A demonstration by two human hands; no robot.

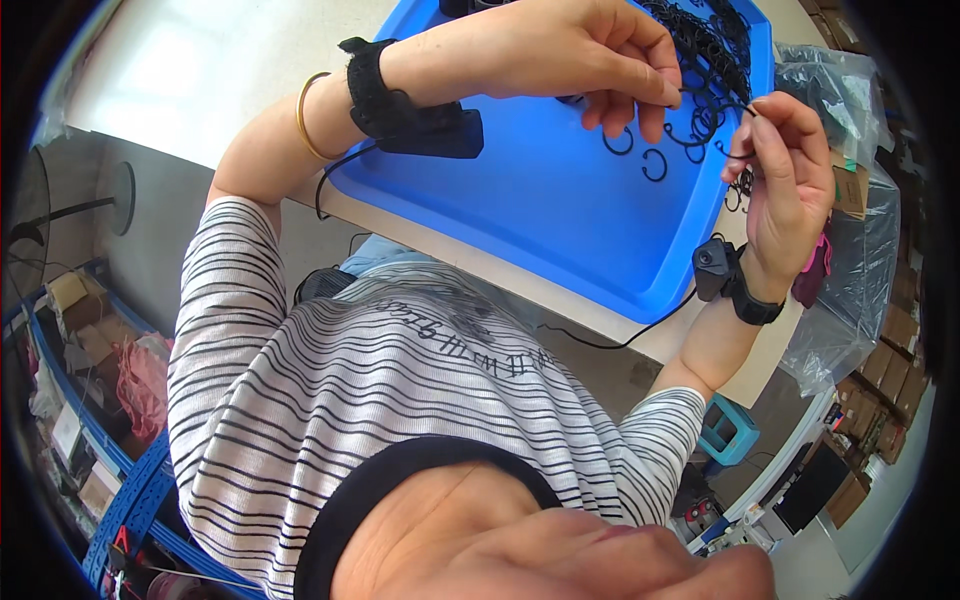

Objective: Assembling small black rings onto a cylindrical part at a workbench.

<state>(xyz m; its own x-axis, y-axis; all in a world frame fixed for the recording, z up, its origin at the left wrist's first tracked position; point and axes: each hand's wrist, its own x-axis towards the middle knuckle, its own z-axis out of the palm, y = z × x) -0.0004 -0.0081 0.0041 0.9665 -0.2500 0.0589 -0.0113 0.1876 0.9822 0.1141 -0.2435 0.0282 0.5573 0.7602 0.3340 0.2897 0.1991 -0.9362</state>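
Note:
Over the blue tray [480,190], my left hand [600,65] reaches in from the left, thumb and forefinger pinched on a black C-shaped ring. A linked cluster of such rings [705,125] hangs between my two hands. My right hand [785,170] is closed at the tray's right edge, its fingertips pinching a black C-shaped ring [735,152]. Two loose black open rings [654,165] lie on the tray floor below my left fingers. A tangled heap of black rings [705,40] fills the tray's far right corner.
The tray rests on a pale table [200,80]. Clear plastic sheeting [840,290] hangs beyond the table's right side, near stacked cardboard boxes [890,370]. A blue rack [90,430] with assorted items stands at the left. A black device [430,130] with a cable is strapped to my left wrist.

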